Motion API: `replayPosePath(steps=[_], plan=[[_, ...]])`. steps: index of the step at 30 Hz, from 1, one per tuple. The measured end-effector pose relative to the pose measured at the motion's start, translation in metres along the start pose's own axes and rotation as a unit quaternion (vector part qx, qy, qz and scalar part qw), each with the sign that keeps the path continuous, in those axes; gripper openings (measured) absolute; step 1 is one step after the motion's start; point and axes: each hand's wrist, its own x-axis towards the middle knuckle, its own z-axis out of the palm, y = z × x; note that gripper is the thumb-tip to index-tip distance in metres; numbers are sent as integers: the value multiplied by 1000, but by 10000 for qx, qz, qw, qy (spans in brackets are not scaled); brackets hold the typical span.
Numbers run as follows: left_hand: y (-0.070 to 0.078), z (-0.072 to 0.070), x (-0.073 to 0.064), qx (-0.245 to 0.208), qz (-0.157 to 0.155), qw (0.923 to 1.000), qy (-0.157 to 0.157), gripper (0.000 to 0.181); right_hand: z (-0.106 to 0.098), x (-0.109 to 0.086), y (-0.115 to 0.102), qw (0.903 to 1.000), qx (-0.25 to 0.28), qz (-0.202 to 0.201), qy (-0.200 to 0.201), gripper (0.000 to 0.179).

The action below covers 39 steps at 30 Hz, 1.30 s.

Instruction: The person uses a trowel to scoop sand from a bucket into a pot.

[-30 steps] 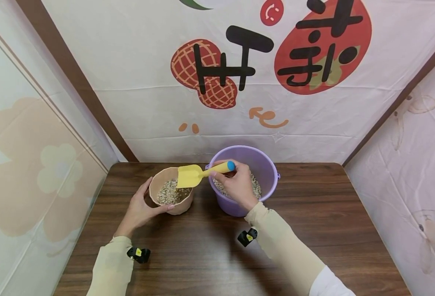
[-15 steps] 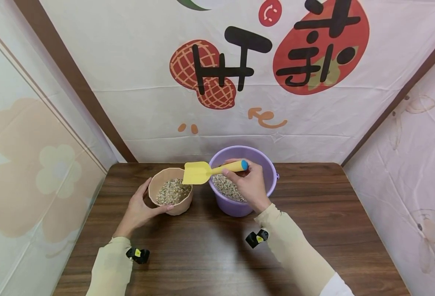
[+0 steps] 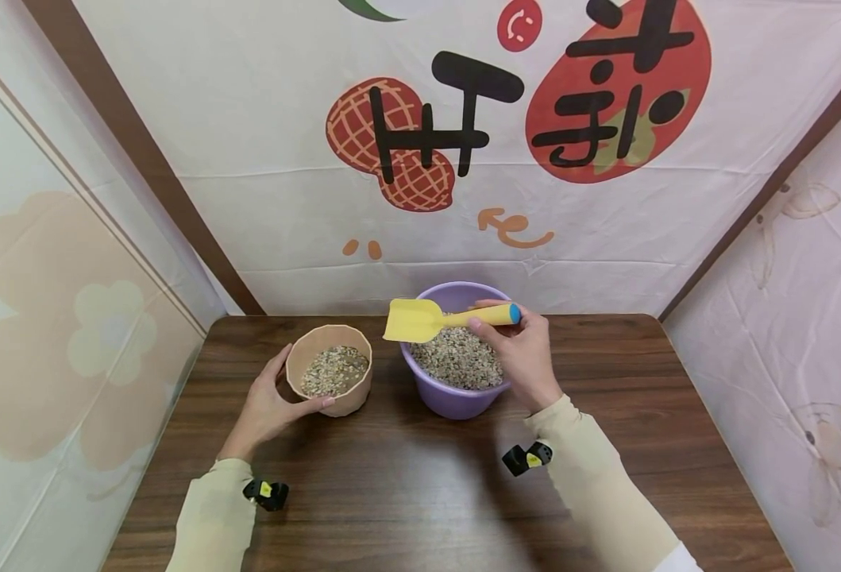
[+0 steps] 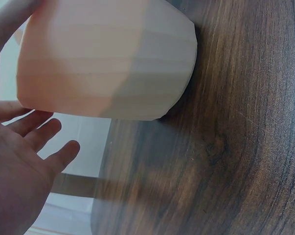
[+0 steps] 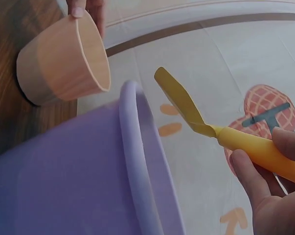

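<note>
Rightward from the beige faceted pot (image 3: pixel 350 402), the yellow plastic scoop (image 3: pixel 413 321) with a blue-tipped handle has moved above the round purple plastic bucket (image 3: pixel 456 403), its blade overhanging the left rim. The right hand (image 3: pixel 527 353) grips the handle; the left hand (image 3: pixel 270 407) holds the pot upright on the dark wood-grain surface (image 3: pixel 406 492). Lowering here could knock the blade on that rim, and a hasty, overfull scoop might scatter speckled grit (image 3: pixel 463 359) across the gap.

A brown wood-grain table (image 3: pixel 406 500) bears a peach pot (image 3: pixel 352 403) beside a purple bucket (image 3: pixel 456 403).
</note>
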Motion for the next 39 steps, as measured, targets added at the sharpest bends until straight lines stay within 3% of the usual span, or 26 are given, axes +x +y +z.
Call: replayPosePath(steps=[22,39], plan=[[-3,0,0,20,65,10000,-48,125,-42,-5,1,9969,-170,-19,766,38],[-3,0,0,-10,72,10000,-19,125,-70,-13,6,9948,295,62,971,28]])
